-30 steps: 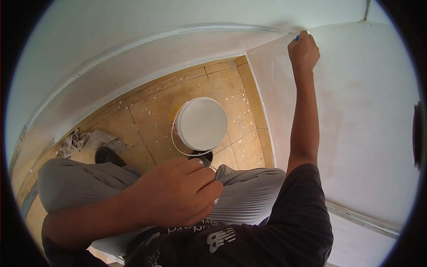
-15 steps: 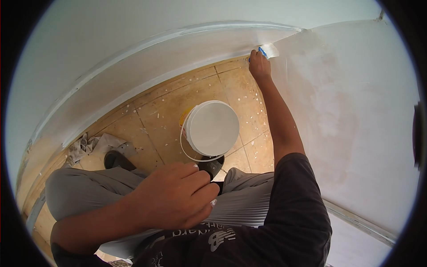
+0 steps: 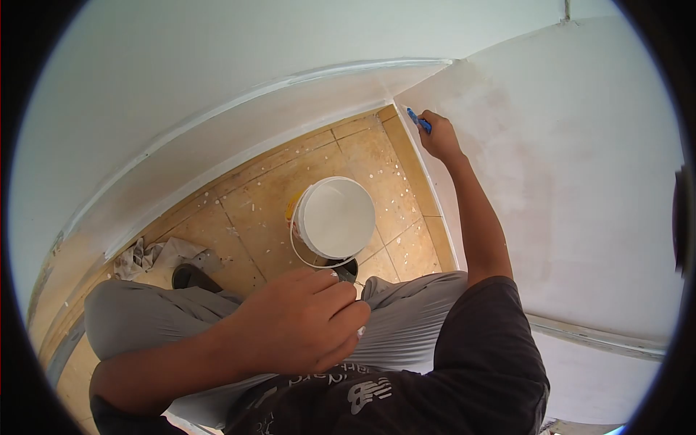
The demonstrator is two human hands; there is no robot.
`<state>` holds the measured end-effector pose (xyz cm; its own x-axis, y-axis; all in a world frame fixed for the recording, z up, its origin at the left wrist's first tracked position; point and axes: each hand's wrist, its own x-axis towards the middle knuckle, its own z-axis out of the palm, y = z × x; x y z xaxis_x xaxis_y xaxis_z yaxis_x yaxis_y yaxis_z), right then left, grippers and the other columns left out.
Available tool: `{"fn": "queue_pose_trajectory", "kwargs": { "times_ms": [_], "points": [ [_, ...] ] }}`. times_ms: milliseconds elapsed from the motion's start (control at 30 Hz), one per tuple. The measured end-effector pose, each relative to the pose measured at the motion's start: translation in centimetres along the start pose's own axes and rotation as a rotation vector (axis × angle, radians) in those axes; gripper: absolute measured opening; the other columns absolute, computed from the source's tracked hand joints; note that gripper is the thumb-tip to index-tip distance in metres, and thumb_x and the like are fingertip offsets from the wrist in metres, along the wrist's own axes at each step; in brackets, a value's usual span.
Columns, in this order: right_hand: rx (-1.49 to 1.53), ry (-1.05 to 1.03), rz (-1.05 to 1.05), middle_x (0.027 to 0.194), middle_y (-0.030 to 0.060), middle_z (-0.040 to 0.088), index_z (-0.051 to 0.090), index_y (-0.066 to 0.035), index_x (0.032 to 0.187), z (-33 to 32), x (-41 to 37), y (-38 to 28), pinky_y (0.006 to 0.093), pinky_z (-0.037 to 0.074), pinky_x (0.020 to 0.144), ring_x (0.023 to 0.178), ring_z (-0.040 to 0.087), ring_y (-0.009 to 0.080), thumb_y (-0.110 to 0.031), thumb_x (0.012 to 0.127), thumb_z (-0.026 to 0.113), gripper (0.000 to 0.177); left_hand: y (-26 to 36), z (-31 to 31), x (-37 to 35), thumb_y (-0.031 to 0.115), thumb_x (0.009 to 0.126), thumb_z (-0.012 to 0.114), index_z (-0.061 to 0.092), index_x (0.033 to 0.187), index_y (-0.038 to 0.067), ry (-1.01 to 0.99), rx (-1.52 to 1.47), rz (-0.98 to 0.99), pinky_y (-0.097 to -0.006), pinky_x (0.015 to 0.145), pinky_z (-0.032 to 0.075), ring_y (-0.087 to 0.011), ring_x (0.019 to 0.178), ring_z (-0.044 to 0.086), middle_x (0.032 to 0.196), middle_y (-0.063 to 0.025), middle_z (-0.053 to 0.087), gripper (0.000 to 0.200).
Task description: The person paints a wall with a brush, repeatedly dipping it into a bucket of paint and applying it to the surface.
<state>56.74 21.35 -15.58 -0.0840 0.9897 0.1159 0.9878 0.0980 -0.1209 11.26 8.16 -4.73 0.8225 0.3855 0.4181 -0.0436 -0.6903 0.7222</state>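
Observation:
A blue-handled tool (image 3: 420, 122) is held in my right hand (image 3: 439, 136), close to the lower wall near the room's corner. Its blade is hard to make out against the pale wall (image 3: 580, 159). My left hand (image 3: 301, 319) is in front of my lap, fingers curled in, with white smears on the fingertips; what it holds, if anything, is hidden. Just beyond it a white bucket (image 3: 338, 217) with its wire or plastic handle hanging down stands on the tiled floor.
A crumpled cloth (image 3: 163, 255) lies on the floor at the left, beside a dark shoe (image 3: 194, 278). White specks dot the tiles (image 3: 290, 167). A ledge (image 3: 290, 78) runs along the wall ahead, and a trim strip (image 3: 602, 337) crosses the lower right.
My right hand has moved down and slightly right, away from the corner, and the tool has turned so its pale blade no longer shows clearly. The whole view has shifted a little.

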Motion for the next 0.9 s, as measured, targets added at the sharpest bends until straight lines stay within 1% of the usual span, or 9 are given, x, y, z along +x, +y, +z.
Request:
{"fn": "queue_pose_trajectory", "kwargs": {
  "times_ms": [100,167,300,400,500,567,667,767,900],
  "points": [
    [0.206,0.003,0.127,0.076,0.0152,0.065,0.064,-0.003,0.096,-6.4,-4.5,-3.2,0.0393,0.050,0.066,0.073,0.065,0.0303,-0.010,0.085,0.065,0.013,1.6,-0.4,-0.7,0.019,0.078,0.068,0.062,0.086,0.005,-0.123,0.097,-0.032,-0.0367,0.064,0.047,-0.0243,0.073,0.058,0.082,-0.0079,0.059,0.017],
    [0.363,0.051,0.236,0.071,0.0096,0.062,0.065,-0.003,0.097,-8.7,-7.2,-3.7,0.0337,0.047,0.061,0.065,0.061,0.0221,-0.010,0.085,0.066,0.013,2.2,-0.3,-2.0,0.024,0.082,0.067,0.063,0.087,0.005,-0.264,0.237,-0.126,-0.0399,0.069,0.048,-0.0275,0.078,0.060,0.084,-0.0103,0.061,0.020],
    [0.865,0.147,0.569,0.065,0.0017,0.056,0.065,-0.001,0.090,-13.1,-10.5,-9.0,0.0267,0.039,0.050,0.054,0.050,0.0097,-0.013,0.087,0.067,0.012,2.6,0.1,-4.3,0.032,0.086,0.065,0.065,0.091,0.004,-0.657,0.444,-0.446,-0.0455,0.078,0.049,-0.0330,0.085,0.063,0.089,-0.0140,0.063,0.029],
    [1.182,0.203,0.635,0.063,0.0022,0.054,0.063,-0.002,0.085,-12.1,-11.2,-9.3,0.0255,0.032,0.045,0.049,0.044,0.0089,-0.015,0.088,0.066,0.014,2.1,0.8,-5.9,0.033,0.086,0.065,0.065,0.093,0.003,-0.559,0.470,-0.440,-0.0452,0.080,0.050,-0.0338,0.089,0.063,0.090,-0.0154,0.063,0.031],
    [1.245,0.065,0.625,0.062,0.0019,0.052,0.061,-0.003,0.081,-11.2,-11.1,-11.5,0.0263,0.030,0.044,0.047,0.041,0.0091,-0.017,0.088,0.065,0.017,2.7,0.5,-5.8,0.034,0.087,0.065,0.065,0.096,0.003,-0.507,0.463,-0.440,-0.0456,0.081,0.050,-0.0347,0.090,0.063,0.093,-0.0155,0.063,0.033],
    [1.187,-0.022,0.638,0.063,0.0009,0.053,0.065,-0.002,0.088,-9.9,-11.0,-12.4,0.0241,0.032,0.045,0.049,0.043,0.0087,-0.020,0.089,0.066,0.018,3.1,0.2,-5.7,0.034,0.087,0.064,0.065,0.099,0.003,-0.467,0.451,-0.461,-0.0455,0.082,0.050,-0.0353,0.091,0.063,0.094,-0.0158,0.063,0.033],
    [0.961,-0.144,0.513,0.067,0.0020,0.058,0.066,-0.004,0.088,-9.2,-10.9,-14.1,0.0254,0.039,0.049,0.055,0.050,0.0095,-0.022,0.088,0.067,0.019,2.7,0.1,-5.4,0.034,0.087,0.064,0.066,0.103,0.004,-0.444,0.466,-0.463,-0.0449,0.084,0.049,-0.0358,0.093,0.063,0.098,-0.0164,0.064,0.034],
    [0.839,-0.206,0.391,0.076,0.0053,0.065,0.068,-0.004,0.091,-7.8,-11.1,-15.5,0.0302,0.048,0.060,0.066,0.059,0.0139,-0.023,0.087,0.069,0.019,2.2,0.5,-6.0,0.034,0.087,0.066,0.066,0.102,0.002,-0.423,0.499,-0.440,-0.0448,0.083,0.050,-0.0353,0.092,0.064,0.096,-0.0166,0.064,0.036],
    [0.638,-0.245,0.066,0.081,0.0100,0.069,0.070,-0.004,0.086,-5.8,-11.0,-15.7,0.0361,0.051,0.071,0.077,0.066,0.0226,-0.023,0.081,0.072,0.019,1.6,1.3,-6.3,0.036,0.087,0.066,0.066,0.104,0.002,-0.479,0.515,-0.466,-0.0448,0.083,0.051,-0.0355,0.092,0.064,0.097,-0.0173,0.065,0.038]
  ]
}}
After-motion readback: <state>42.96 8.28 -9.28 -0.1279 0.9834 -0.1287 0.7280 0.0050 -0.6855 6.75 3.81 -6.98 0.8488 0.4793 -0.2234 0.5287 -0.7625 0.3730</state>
